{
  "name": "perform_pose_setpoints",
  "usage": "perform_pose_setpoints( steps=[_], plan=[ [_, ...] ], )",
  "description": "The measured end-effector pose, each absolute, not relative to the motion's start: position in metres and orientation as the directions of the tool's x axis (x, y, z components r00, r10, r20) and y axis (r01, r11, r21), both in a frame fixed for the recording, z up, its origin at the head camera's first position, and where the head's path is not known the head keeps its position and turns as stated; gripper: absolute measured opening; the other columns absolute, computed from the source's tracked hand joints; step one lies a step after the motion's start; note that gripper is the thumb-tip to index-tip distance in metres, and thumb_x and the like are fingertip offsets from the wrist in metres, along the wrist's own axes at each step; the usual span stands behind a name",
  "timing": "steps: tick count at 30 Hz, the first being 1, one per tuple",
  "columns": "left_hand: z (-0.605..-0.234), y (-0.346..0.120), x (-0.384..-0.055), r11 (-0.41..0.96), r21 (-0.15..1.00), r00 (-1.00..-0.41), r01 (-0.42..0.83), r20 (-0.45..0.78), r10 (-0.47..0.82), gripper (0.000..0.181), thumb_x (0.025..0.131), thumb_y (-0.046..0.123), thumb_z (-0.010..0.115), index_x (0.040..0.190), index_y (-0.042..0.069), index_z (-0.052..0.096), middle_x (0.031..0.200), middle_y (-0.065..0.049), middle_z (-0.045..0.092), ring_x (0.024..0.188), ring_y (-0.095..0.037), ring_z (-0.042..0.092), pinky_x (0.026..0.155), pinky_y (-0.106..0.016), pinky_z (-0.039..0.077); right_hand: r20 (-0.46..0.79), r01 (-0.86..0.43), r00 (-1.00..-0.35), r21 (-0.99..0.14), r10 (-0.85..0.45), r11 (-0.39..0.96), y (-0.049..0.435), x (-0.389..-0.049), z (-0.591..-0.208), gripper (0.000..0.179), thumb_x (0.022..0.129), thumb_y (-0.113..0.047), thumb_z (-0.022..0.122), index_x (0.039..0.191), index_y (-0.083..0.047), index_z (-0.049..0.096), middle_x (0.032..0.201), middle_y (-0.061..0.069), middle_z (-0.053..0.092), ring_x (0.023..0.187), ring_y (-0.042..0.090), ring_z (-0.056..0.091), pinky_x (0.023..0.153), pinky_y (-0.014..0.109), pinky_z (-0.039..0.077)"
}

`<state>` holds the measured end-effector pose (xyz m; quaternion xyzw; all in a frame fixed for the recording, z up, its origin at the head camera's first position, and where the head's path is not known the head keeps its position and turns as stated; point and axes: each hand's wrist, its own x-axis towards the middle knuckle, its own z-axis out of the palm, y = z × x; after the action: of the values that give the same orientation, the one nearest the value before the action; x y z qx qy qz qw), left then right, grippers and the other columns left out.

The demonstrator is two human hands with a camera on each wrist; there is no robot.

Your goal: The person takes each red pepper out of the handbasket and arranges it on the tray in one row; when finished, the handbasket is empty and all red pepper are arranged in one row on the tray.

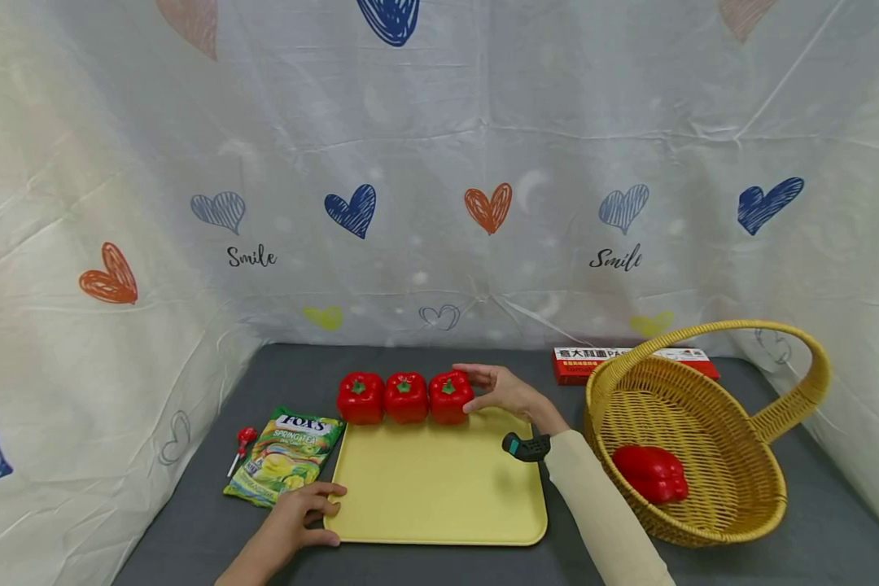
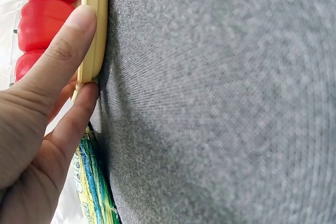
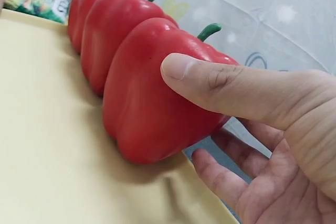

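Three red bell peppers stand in a row along the far edge of a yellow tray [image 1: 439, 496]: a left one [image 1: 360, 400], a middle one [image 1: 406, 400] and a right one [image 1: 450, 400]. My right hand [image 1: 509, 395] holds the right pepper, thumb on its near side in the right wrist view and other fingers partly hidden behind it. That pepper [image 3: 152, 93] touches or nearly touches its neighbour. At the tray's near left corner, my left hand [image 1: 293, 521] grips the rim; in the left wrist view the thumb and a finger lie against the tray edge [image 2: 94, 30].
To the right stands a yellow wicker basket [image 1: 732, 456] with a tall handle and a red bell pepper [image 1: 652, 474] inside. Behind it lies a red and white box [image 1: 575, 370]. Left of the tray are a green FOX'S candy bag [image 1: 289, 456] and a red lollipop [image 1: 246, 438].
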<state>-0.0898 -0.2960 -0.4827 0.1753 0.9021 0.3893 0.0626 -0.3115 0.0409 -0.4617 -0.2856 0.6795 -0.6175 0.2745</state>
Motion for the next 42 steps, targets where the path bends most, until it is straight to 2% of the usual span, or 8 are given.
perform_pose_setpoints(
  steps=[10, 17, 21, 24, 27, 32, 37, 42],
  plan=[
    [-0.484, -0.292, -0.093, 0.623, 0.733, -0.927, 0.275, 0.029, 0.375, 0.031, 0.07, 0.021, 0.083, 0.092, 0.0, 0.072, 0.112, -0.022, 0.062, 0.098, -0.03, 0.064, 0.074, -0.029, 0.056, 0.041, -0.091, -0.686, -0.995, -0.727, 0.029, 0.053, -0.305, -0.462, 0.078, 0.08, 0.007, 0.073, 0.147, -0.002, 0.035, 0.151, 0.021, 0.031, 0.139, 0.035, 0.03, 0.106, 0.046, 0.037],
    [-0.487, -0.293, -0.092, 0.627, 0.738, -0.934, 0.251, 0.015, 0.356, 0.035, 0.07, 0.025, 0.083, 0.092, 0.0, 0.072, 0.114, -0.022, 0.062, 0.101, -0.037, 0.062, 0.076, -0.03, 0.056, 0.12, -0.166, -0.67, -0.986, -0.733, -0.01, 0.08, -0.27, -0.451, 0.072, 0.087, 0.001, 0.069, 0.148, -0.001, 0.032, 0.152, 0.021, 0.03, 0.141, 0.036, 0.026, 0.106, 0.053, 0.033],
    [-0.487, -0.296, -0.091, 0.635, 0.729, -0.934, 0.256, 0.016, 0.357, 0.034, 0.07, 0.025, 0.083, 0.093, 0.002, 0.072, 0.114, -0.022, 0.062, 0.1, -0.036, 0.062, 0.075, -0.03, 0.056, 0.161, -0.188, -0.627, -0.981, -0.762, -0.054, 0.108, -0.235, -0.441, 0.066, 0.089, 0.003, 0.065, 0.147, 0.001, 0.033, 0.151, 0.025, 0.029, 0.139, 0.037, 0.027, 0.104, 0.047, 0.038],
    [-0.487, -0.299, -0.091, 0.633, 0.73, -0.931, 0.26, 0.015, 0.365, 0.034, 0.07, 0.024, 0.083, 0.093, 0.002, 0.072, 0.114, -0.022, 0.062, 0.1, -0.035, 0.062, 0.075, -0.03, 0.056, 0.195, -0.18, -0.587, -0.978, -0.785, -0.108, 0.138, -0.211, -0.435, 0.061, 0.091, 0.007, 0.059, 0.146, 0.003, 0.032, 0.149, 0.026, 0.031, 0.138, 0.03, 0.033, 0.103, 0.037, 0.041],
    [-0.487, -0.301, -0.09, 0.636, 0.723, -0.93, 0.269, 0.023, 0.367, 0.033, 0.07, 0.025, 0.083, 0.094, 0.003, 0.072, 0.114, -0.022, 0.062, 0.099, -0.03, 0.063, 0.074, -0.028, 0.056, 0.221, -0.154, -0.57, -0.975, -0.791, -0.162, 0.171, -0.193, -0.431, 0.058, 0.093, 0.01, 0.054, 0.146, 0.007, 0.03, 0.149, 0.022, 0.034, 0.136, 0.021, 0.037, 0.104, 0.03, 0.039],
    [-0.487, -0.303, -0.089, 0.638, 0.72, -0.932, 0.272, 0.032, 0.36, 0.032, 0.071, 0.027, 0.082, 0.093, 0.006, 0.072, 0.114, -0.022, 0.063, 0.098, -0.019, 0.063, 0.072, -0.022, 0.054, 0.185, -0.097, -0.637, -0.982, -0.748, -0.16, 0.22, -0.178, -0.433, 0.055, 0.095, 0.014, 0.046, 0.146, 0.008, 0.026, 0.148, 0.009, 0.042, 0.133, 0.016, 0.042, 0.104, 0.03, 0.039],
    [-0.487, -0.302, -0.091, 0.637, 0.722, -0.931, 0.271, 0.028, 0.365, 0.033, 0.071, 0.028, 0.082, 0.094, 0.006, 0.072, 0.114, -0.021, 0.063, 0.098, -0.019, 0.063, 0.072, -0.021, 0.054, 0.085, -0.096, -0.731, -0.995, -0.678, -0.02, 0.258, -0.174, -0.43, 0.051, 0.098, 0.008, 0.044, 0.146, 0.008, 0.027, 0.142, -0.001, 0.05, 0.127, 0.011, 0.048, 0.096, 0.028, 0.047],
    [-0.489, -0.299, -0.092, 0.635, 0.72, -0.927, 0.279, 0.029, 0.373, 0.032, 0.072, 0.028, 0.082, 0.094, 0.006, 0.072, 0.114, -0.021, 0.063, 0.097, -0.02, 0.064, 0.071, -0.023, 0.055, 0.078, -0.151, -0.796, -0.986, -0.601, 0.072, 0.291, -0.181, -0.426, 0.05, 0.098, 0.006, 0.046, 0.146, 0.004, 0.031, 0.136, -0.01, 0.054, 0.123, 0.006, 0.052, 0.09, 0.024, 0.049]
  ],
)
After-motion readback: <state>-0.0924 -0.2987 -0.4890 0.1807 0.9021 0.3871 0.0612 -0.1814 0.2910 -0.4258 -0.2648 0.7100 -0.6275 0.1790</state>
